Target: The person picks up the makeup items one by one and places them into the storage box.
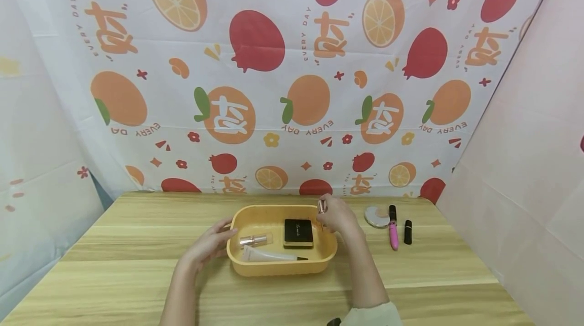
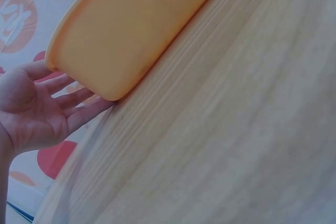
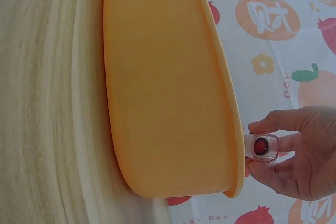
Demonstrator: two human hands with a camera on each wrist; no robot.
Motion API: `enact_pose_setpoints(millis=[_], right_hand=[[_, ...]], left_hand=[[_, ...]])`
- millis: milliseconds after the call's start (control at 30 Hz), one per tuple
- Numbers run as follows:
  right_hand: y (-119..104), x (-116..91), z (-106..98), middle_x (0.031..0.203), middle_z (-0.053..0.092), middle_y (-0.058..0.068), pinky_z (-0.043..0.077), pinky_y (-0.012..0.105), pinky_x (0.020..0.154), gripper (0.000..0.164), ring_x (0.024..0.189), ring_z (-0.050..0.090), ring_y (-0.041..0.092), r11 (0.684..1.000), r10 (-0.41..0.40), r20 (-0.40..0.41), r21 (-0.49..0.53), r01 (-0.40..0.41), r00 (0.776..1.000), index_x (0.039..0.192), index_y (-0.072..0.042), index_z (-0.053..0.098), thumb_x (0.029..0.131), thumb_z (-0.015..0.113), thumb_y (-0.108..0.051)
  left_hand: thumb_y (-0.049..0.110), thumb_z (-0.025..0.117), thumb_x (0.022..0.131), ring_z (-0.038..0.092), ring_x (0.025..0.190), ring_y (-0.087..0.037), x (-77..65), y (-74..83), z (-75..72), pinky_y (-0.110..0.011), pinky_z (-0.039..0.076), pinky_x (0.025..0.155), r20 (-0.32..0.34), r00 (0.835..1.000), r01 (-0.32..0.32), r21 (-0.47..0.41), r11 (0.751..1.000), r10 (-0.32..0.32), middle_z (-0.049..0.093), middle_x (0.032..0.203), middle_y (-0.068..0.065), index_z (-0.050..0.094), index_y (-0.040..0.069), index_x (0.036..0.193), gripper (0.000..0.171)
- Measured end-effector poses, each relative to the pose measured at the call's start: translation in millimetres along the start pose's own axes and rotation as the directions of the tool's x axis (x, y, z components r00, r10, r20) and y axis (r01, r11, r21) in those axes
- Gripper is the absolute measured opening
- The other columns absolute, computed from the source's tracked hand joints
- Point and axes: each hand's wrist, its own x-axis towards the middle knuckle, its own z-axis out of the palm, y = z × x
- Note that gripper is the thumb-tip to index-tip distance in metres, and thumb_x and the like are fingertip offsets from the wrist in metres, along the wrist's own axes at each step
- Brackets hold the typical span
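A yellow oblong basin [image 1: 283, 268] stands on the table. My left hand [image 1: 211, 245] lies at its left end, thumb over the rim and fingers stretched along the outside wall. The left wrist view shows those fingers [image 2: 81, 98] straight and spread. Above the basin's right end, my right hand [image 1: 338, 214] pinches a small lipstick [image 1: 322, 207]. Its clear end with a red centre faces the right wrist camera, close beside the rim. Inside the basin lie a black square compact [image 1: 298, 233], a pale squeeze tube [image 1: 269, 255] and a clear-capped lipstick [image 1: 255, 240].
Right of the basin, on the wooden table [image 1: 137, 265], lie a round silvery compact [image 1: 376, 217], a pink tube with a black cap [image 1: 394, 234] and a short black tube [image 1: 408, 232]. A fruit-print cloth [image 1: 283, 164] hangs behind the table.
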Motion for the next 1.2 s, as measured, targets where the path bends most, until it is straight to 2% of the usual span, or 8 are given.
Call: enact_pose_setpoints(millis=[300, 600, 800, 1033, 1200], right_hand=[[2, -2, 4, 0.079, 0.053, 0.007, 0.048, 0.025, 0.042, 0.045, 0.051, 0.053, 0.017, 1.0, -0.022, 0.011, -0.004, 0.022, 1.0, 0.122, 0.001, 0.05, 0.08, 0.066, -0.007], [2, -3, 1, 0.084, 0.056, 0.009, 0.048, 0.026, 0.044, 0.046, 0.054, 0.058, 0.024, 1.0, -0.014, 0.02, -0.011, 0.014, 1.0, 0.124, -0.001, 0.051, 0.081, 0.066, -0.01], [3, -4, -1, 0.094, 0.057, 0.013, 0.049, 0.028, 0.046, 0.044, 0.053, 0.056, 0.021, 1.0, -0.02, 0.014, -0.016, 0.021, 1.0, 0.123, -0.001, 0.052, 0.082, 0.066, -0.011], [4, -4, -3, 0.088, 0.057, 0.01, 0.048, 0.028, 0.047, 0.043, 0.053, 0.055, 0.019, 0.999, -0.014, 0.006, -0.039, 0.015, 1.0, 0.122, -0.002, 0.053, 0.082, 0.067, -0.011], [6, -3, -8, 0.092, 0.059, 0.011, 0.046, 0.026, 0.047, 0.044, 0.054, 0.057, 0.02, 0.999, -0.006, 0.005, -0.045, 0.006, 1.0, 0.122, -0.002, 0.053, 0.082, 0.066, -0.013]], left_hand=[[0.016, 0.046, 0.096, 0.031, 0.124, -0.046, 0.6, -2.0, -0.2, -0.051, 0.04, 0.093, -0.005, 1.0, 0.002, -0.001, 1.0, -0.002, 0.017, 0.142, -0.034, 0.017, -0.006, 0.142, 0.059], [0.015, 0.045, 0.096, 0.031, 0.124, -0.045, 1.1, -3.1, 0.6, -0.049, 0.041, 0.092, -0.014, 1.0, 0.0, -0.011, 1.0, 0.0, 0.017, 0.142, -0.034, 0.017, -0.005, 0.142, 0.058], [0.015, 0.044, 0.096, 0.031, 0.124, -0.046, 0.3, -2.8, 0.7, -0.049, 0.041, 0.092, -0.01, 1.0, 0.0, -0.004, 1.0, 0.0, 0.017, 0.142, -0.034, 0.017, -0.005, 0.142, 0.057], [0.014, 0.044, 0.096, 0.03, 0.124, -0.046, 0.4, -2.8, 1.2, -0.05, 0.041, 0.092, -0.009, 1.0, -0.002, -0.003, 1.0, 0.002, 0.017, 0.142, -0.034, 0.017, -0.005, 0.142, 0.057], [0.014, 0.044, 0.096, 0.03, 0.124, -0.047, -0.1, -3.0, 1.4, -0.05, 0.041, 0.092, -0.021, 1.0, -0.004, -0.006, 1.0, 0.004, 0.017, 0.141, -0.034, 0.017, -0.006, 0.142, 0.057]])
